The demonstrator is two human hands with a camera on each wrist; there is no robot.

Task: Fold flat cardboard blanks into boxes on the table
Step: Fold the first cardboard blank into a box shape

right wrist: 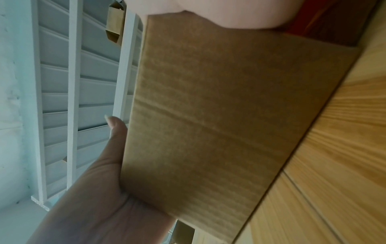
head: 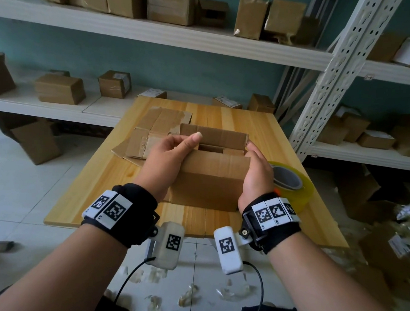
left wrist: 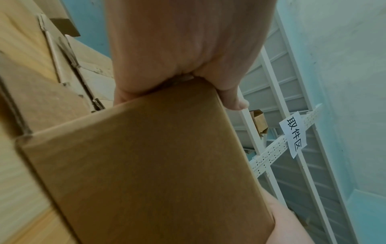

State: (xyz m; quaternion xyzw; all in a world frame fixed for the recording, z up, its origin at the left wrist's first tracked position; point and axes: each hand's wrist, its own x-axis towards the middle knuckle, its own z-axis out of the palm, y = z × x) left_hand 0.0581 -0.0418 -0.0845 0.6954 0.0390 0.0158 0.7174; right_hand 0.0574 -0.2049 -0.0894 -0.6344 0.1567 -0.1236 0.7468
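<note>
Box (head: 209, 177) mid-desk (head: 226, 117), top flaps up. Left hand (head: 166, 162) grip curled on left wall, right hand (head: 256, 174) clamped on right. Risk: uneven squeeze racks walls; tape roll (head: 292, 184) near right edge may get knocked; flat blanks (head: 152, 131) behind-left could snag.

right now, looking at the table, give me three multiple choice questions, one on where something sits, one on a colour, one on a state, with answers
1. Where is the tape roll relative to the box being folded?
A. on the side of the right hand
B. on the side of the left hand
C. inside it

2. What colour is the table?
A. white
B. light wood
C. black

3. What state is the top of the box in?
A. taped shut
B. crushed flat
C. open, with the far flap upright

Answers:
1 A, the roll lies just beyond the right hand, on the tabletop.
2 B, pale wooden planks show around the box.
3 C, the head view looks down into the opening between both hands, which grip its ends.
</note>
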